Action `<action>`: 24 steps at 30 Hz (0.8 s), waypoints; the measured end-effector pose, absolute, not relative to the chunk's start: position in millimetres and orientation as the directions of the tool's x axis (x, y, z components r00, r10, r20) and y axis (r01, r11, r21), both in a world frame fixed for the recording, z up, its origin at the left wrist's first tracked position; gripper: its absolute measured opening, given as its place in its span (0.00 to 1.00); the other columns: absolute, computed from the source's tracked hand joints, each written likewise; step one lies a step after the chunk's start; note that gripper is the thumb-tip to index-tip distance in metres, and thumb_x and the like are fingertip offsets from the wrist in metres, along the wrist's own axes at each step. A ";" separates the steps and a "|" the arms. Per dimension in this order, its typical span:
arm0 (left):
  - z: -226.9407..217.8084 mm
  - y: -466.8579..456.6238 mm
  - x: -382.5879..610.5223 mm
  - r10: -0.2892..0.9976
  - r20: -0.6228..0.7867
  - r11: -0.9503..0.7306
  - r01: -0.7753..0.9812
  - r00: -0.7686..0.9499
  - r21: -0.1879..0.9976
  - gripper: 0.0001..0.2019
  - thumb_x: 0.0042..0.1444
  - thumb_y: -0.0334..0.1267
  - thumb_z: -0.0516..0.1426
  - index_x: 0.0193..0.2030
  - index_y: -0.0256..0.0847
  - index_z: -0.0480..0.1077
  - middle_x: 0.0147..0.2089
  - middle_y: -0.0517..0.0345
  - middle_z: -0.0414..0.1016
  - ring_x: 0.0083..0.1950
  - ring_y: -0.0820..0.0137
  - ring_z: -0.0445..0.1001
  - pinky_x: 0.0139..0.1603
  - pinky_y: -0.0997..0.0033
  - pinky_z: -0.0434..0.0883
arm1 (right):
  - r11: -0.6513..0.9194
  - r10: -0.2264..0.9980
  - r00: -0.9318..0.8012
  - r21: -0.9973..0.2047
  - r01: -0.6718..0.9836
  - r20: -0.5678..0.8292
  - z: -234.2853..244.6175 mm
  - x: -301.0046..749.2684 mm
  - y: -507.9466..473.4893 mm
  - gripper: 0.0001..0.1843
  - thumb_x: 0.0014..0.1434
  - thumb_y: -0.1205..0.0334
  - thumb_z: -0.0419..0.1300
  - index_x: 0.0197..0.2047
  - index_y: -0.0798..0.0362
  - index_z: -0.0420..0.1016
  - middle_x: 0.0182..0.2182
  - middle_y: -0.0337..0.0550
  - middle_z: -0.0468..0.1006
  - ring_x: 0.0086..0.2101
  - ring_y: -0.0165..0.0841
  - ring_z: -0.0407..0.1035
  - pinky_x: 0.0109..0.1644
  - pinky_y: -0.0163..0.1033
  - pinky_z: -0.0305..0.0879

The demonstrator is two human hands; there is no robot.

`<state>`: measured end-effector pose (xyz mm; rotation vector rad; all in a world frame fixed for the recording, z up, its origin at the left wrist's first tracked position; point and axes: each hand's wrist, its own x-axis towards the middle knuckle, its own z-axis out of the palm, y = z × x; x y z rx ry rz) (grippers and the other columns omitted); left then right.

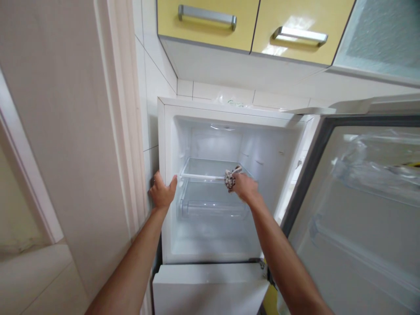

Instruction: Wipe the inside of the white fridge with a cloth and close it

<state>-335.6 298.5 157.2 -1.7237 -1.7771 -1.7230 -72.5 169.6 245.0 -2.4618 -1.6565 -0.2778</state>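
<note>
My right hand (245, 187) is closed around a crumpled, patterned cloth (230, 179). The cloth is at the front edge of the upper glass shelf (210, 167), toward its right side. My left hand (162, 190) grips the left side edge of the open refrigerator (166, 144). Its thumb lies on the front rim, and its other fingers go round the outer side, partly out of sight. Below the upper shelf are a second glass shelf (210, 190) and a clear plastic drawer or bin front (211, 208).
The refrigerator door (354, 218) stands open at the right, with clear door bins and plastic wrapping (361, 153). Yellow cabinets (210, 33) hang above. A wooden door frame (126, 109) is close on the left. The lower white door (210, 288) is closed.
</note>
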 end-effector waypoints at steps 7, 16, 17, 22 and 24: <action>157.3 296.4 -334.3 0.610 0.719 -0.286 0.754 -0.332 0.591 0.34 0.59 0.54 0.60 0.63 0.30 0.63 0.50 0.32 0.80 0.50 0.43 0.80 0.46 0.55 0.71 | -0.157 0.893 0.191 -0.115 0.981 0.407 242.6 -119.9 127.1 0.28 0.65 0.63 0.55 0.68 0.39 0.67 0.58 0.50 0.74 0.50 0.43 0.74 0.44 0.39 0.71; 156.1 296.9 -335.1 0.607 0.715 -0.323 0.715 -0.346 0.620 0.34 0.58 0.55 0.60 0.63 0.30 0.65 0.50 0.34 0.80 0.51 0.45 0.80 0.47 0.57 0.71 | 0.421 0.718 0.097 -0.540 0.729 0.690 234.8 -94.6 116.9 0.33 0.50 0.67 0.60 0.61 0.47 0.76 0.56 0.42 0.80 0.55 0.42 0.73 0.62 0.47 0.69; 156.5 296.1 -335.2 0.611 0.713 -0.324 0.714 -0.343 0.621 0.34 0.58 0.55 0.60 0.63 0.30 0.65 0.51 0.34 0.80 0.51 0.45 0.80 0.47 0.57 0.71 | 0.448 0.718 0.138 -0.606 0.658 0.682 232.5 -91.1 116.1 0.31 0.48 0.64 0.63 0.58 0.47 0.78 0.54 0.41 0.81 0.53 0.43 0.74 0.61 0.49 0.70; 159.7 288.6 -335.2 0.653 0.681 -0.326 0.688 -0.333 0.648 0.33 0.58 0.53 0.61 0.64 0.32 0.63 0.54 0.35 0.79 0.55 0.44 0.79 0.50 0.55 0.72 | 0.434 0.730 0.368 -0.807 0.401 0.576 225.5 -82.2 119.0 0.31 0.39 0.58 0.69 0.50 0.50 0.80 0.44 0.41 0.84 0.45 0.44 0.77 0.53 0.49 0.74; 161.6 285.2 -334.9 0.673 0.658 -0.327 0.663 -0.337 0.674 0.33 0.58 0.52 0.61 0.64 0.33 0.62 0.55 0.36 0.79 0.56 0.45 0.78 0.52 0.53 0.72 | 0.429 0.718 0.436 -0.839 0.335 0.542 225.4 -81.1 125.4 0.32 0.39 0.56 0.69 0.51 0.51 0.79 0.44 0.42 0.83 0.44 0.43 0.77 0.51 0.48 0.74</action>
